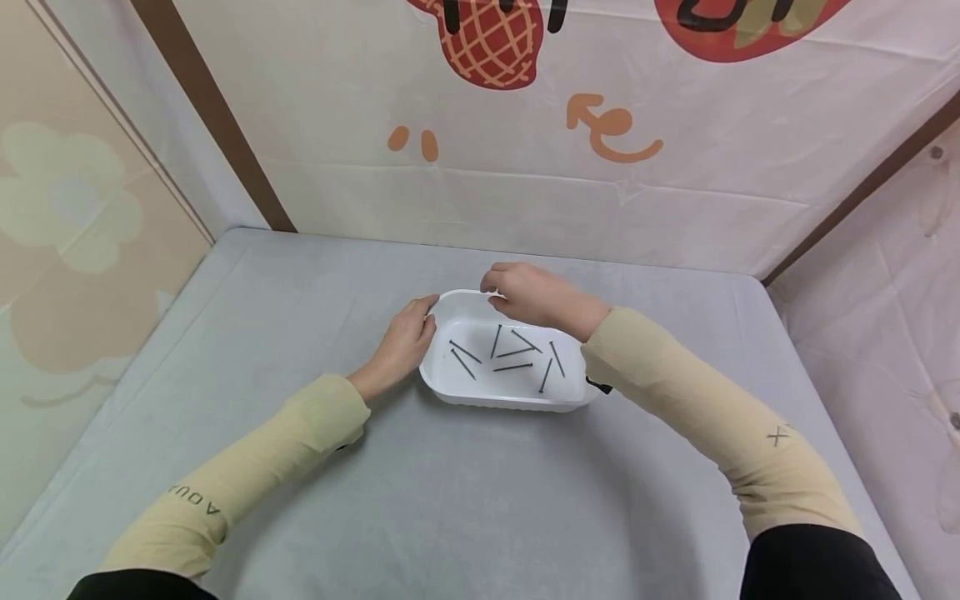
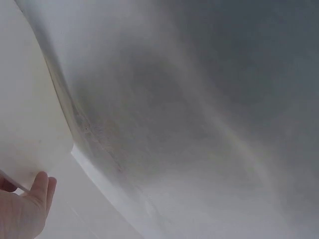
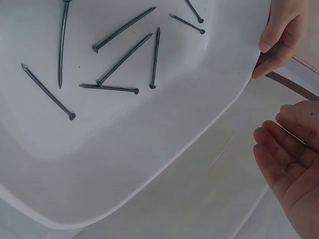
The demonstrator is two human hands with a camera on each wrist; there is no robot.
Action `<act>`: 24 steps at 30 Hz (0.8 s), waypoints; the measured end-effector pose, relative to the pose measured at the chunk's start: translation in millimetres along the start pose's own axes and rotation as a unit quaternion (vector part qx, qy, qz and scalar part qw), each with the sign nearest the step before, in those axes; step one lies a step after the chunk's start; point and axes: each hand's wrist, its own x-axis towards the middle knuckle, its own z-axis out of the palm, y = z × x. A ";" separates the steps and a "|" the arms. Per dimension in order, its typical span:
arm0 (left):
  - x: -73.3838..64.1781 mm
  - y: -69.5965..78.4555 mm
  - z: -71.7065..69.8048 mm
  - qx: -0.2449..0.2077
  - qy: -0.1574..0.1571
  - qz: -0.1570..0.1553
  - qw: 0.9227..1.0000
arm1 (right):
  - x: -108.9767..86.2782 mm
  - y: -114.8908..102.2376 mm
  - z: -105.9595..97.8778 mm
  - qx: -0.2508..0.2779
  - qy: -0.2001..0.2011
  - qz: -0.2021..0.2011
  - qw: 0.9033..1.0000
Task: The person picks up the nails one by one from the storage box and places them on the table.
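A white plastic tray [image 1: 468, 392] sits on the grey-covered table, with several dark metal nails [image 3: 124, 30] scattered over its floor. My left hand [image 1: 407, 337] grips the tray's left end by the rim; in the left wrist view, fingers of that hand [image 2: 25, 211] show at the tray's edge. Above the far rim hovers my right hand [image 1: 536, 293], its fingers loosely bent. In the right wrist view, the right hand [image 3: 294, 159] is seen beside the tray, apart from the rim, with nothing in it.
Grey cloth covers the table [image 1: 420, 500] around the tray. Behind it hangs a pale printed curtain [image 1: 337, 100], with more printed fabric [image 1: 75, 317] at the left and a quilted pale panel [image 1: 885, 317] at the right.
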 end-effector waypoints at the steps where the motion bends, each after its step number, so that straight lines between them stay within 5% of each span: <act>1: 0.0 -0.2 0.2 0.000 0.001 0.001 1.000 | 1.0 -0.5 0.5 0.001 -0.001 -0.003 1.000; 24: -0.6 -0.8 -0.4 -0.001 -0.005 -0.001 1.000 | 15.5 -2.9 24.3 -0.037 -0.017 -0.052 0.998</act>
